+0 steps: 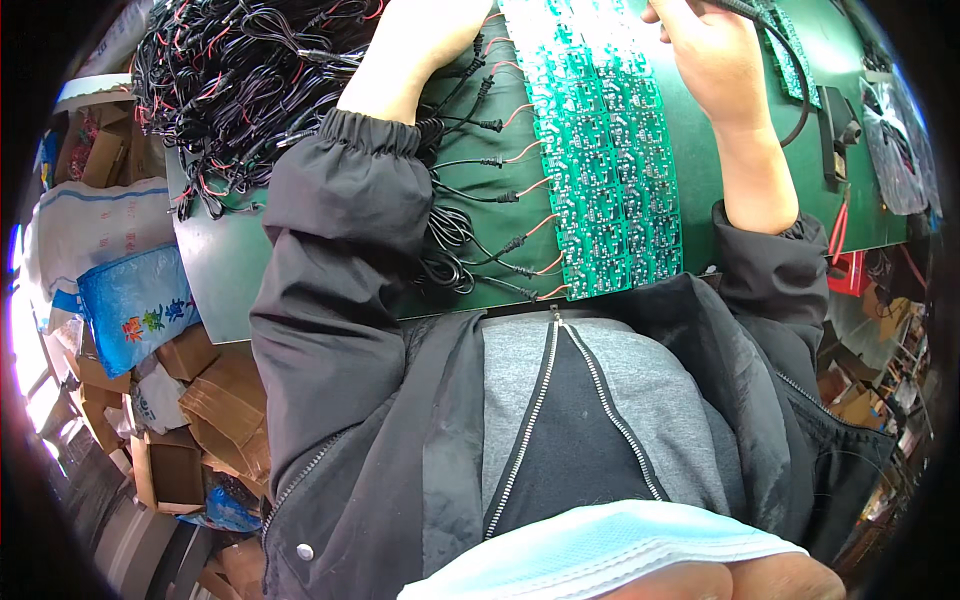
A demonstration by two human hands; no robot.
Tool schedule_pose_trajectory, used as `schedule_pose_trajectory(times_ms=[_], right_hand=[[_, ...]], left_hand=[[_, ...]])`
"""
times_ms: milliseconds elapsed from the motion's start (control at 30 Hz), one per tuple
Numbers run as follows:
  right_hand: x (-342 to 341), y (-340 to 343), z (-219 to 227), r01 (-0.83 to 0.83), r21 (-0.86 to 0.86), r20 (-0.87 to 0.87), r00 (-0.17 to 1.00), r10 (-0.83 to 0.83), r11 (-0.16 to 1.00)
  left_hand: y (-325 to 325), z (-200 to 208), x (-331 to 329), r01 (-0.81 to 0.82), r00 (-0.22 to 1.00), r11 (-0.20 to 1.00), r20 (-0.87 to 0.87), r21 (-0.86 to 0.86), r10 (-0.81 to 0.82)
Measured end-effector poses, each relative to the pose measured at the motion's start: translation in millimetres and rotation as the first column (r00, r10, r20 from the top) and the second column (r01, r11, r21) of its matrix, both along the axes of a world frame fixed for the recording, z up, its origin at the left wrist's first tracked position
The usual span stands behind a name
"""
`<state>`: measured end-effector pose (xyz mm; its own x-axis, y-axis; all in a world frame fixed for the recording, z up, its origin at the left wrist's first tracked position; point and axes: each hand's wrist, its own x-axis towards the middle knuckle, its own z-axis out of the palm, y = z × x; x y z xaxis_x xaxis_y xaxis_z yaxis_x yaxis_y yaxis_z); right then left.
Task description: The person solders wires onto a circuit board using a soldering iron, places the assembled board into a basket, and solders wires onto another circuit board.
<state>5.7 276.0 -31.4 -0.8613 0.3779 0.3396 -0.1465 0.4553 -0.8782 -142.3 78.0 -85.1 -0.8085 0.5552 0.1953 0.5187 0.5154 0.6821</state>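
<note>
A long panel of green circuit boards (pixel 610 170) lies on the green table between my hands. Along its left edge, several black cables (pixel 480 195) meet it with thin red wire ends. My left hand (pixel 435 30) is over the cables by the panel's upper left side; its fingers are hidden past the picture's top edge. My right hand (pixel 715 65) is closed at the panel's upper right, its thumb and fingers bent together. A thick black cord (pixel 797 90) runs from that hand, so it grips a black-corded tool whose tip is out of sight.
A large heap of black cables (pixel 230 90) covers the table's left. On the right are another green board strip (pixel 795 60), a black block-like object (pixel 838 130) and a clear plastic bag (pixel 895 150). Cardboard boxes (pixel 225 410) and a blue bag (pixel 135 305) lie below the table's left.
</note>
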Motion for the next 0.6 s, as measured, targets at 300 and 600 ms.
schedule_pose_trajectory(times_ms=[300,600], right_hand=[[13.8,-10.3,1.6,-0.066,-0.12,0.046,0.996,0.072,0.991],[5.1,-9.2,-2.1,-0.075,-0.131,0.142,0.985,0.094,0.989]], left_hand=[[0.2,-3.1,-6.6,0.077,0.996,0.995,0.049,0.058,-0.08],[2.5,36.0,13.8,-0.052,0.894,0.999,0.446,0.007,0.043]])
